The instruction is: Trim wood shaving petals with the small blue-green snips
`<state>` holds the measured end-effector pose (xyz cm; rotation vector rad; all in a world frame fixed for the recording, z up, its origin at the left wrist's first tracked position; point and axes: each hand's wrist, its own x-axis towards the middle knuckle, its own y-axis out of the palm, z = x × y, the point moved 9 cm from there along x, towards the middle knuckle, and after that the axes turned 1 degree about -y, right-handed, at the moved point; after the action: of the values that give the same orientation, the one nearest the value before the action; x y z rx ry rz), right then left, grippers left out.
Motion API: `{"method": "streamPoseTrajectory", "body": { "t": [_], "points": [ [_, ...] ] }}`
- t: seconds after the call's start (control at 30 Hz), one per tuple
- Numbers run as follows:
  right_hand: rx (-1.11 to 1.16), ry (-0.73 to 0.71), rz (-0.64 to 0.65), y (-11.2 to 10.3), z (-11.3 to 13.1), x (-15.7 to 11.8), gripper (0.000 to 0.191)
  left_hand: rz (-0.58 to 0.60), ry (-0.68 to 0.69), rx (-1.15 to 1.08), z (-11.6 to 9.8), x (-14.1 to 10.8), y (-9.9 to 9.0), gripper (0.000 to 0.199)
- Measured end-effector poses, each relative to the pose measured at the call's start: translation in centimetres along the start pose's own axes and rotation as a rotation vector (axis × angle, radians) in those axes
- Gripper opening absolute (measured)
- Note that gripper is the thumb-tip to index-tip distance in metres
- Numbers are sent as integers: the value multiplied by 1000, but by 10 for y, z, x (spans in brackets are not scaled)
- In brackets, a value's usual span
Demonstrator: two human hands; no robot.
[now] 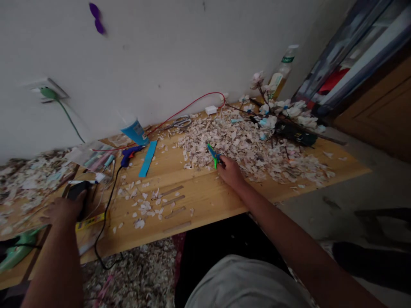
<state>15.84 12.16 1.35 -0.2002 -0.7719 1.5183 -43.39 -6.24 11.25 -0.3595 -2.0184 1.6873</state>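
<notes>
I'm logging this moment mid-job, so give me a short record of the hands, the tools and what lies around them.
Right grip: holds a green tool, probably scissors, at the near edge of the main heap
Left grip: at a dark phone-like object; whether it is gripped cannot be told
Surface: wooden table, with pale flakes strewn about
Between hands: glue gun, with a blue strip to its right
Near wall: blue cup, metal scissors
Far right: flowers before a bottle
</notes>
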Motion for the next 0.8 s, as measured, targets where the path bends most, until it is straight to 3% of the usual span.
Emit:
{"method": "streamPoseTrajectory", "body": {
  "t": [0.03, 0.07, 0.13, 0.17, 0.23, 0.27, 0.33, 0.43, 0.57, 0.67, 0.73, 0.8],
  "points": [
    [7, 2, -11, -1, 0, 0, 21, -78, -96, -28, -3, -19, -10, 76],
    [17, 2, -30, -3, 0, -1, 21, -215, -24, -106, -23, -43, -25, 70],
    [47, 11, -95, -10, 1, -3, 22, -334, 367, -321, -86, -109, -38, 56],
    [65, 21, -137, -14, 1, -5, 23, -295, 566, -426, -118, -146, -36, 50],
    [123, 58, -200, -20, -1, -6, 27, -39, 934, -578, -179, -222, -16, 33],
    [170, 82, -209, -22, -1, -6, 29, 115, 1034, -632, -203, -253, -3, 26],
    [283, 113, -198, -25, 0, -4, 34, 293, 1070, -760, -240, -292, 14, 20],
    [424, 116, -161, -36, 7, -8, 36, 396, 1054, -964, -289, -310, 27, 24],
    [355, 101, -100, -57, 11, -41, 42, 432, 981, -999, -343, -298, 54, 52],
    [123, 68, -126, -73, 4, -81, 53, 477, 1021, -936, -372, -293, 76, 33],
    [32, 47, -140, -80, -4, -103, 53, 479, 1055, -922, -383, -290, 85, 19],
    [-17, 42, -148, -85, -13, -115, 50, 475, 1050, -944, -387, -286, 88, 19]
  ]
}}
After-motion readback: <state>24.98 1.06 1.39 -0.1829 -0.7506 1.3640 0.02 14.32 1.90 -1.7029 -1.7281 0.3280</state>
